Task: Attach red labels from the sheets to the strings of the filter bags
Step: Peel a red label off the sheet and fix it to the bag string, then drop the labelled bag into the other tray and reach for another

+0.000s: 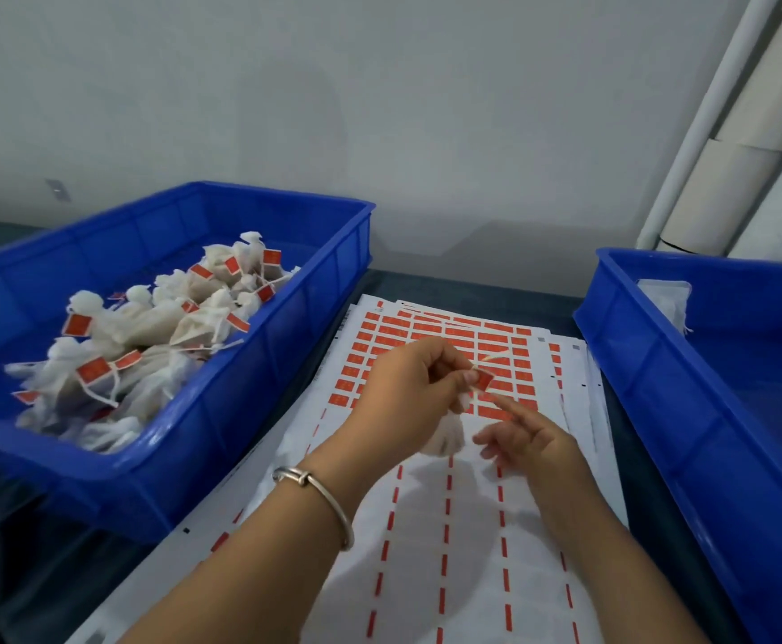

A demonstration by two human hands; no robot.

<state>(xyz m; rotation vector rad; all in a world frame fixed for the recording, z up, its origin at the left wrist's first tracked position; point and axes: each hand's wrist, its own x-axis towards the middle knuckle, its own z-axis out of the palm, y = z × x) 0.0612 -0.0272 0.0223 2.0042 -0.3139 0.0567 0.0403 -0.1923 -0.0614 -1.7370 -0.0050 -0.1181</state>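
Observation:
My left hand (410, 388) pinches a small red label (483, 379) folded on the string (497, 356) of a white filter bag (445, 436), which hangs below the hand over the label sheet (449, 541). My right hand (526, 434) hovers just below the label with its index finger stretched toward it and the other fingers loosely curled, holding nothing. The sheet's far half still carries rows of red labels (426, 339); its near half shows only red dashes.
A blue bin (249, 402) on the left holds several labelled filter bags (147, 341). A second blue bin (705, 411) on the right has a white bag (665, 299) at its far end. More sheets lie stacked under the top one. A wall stands behind.

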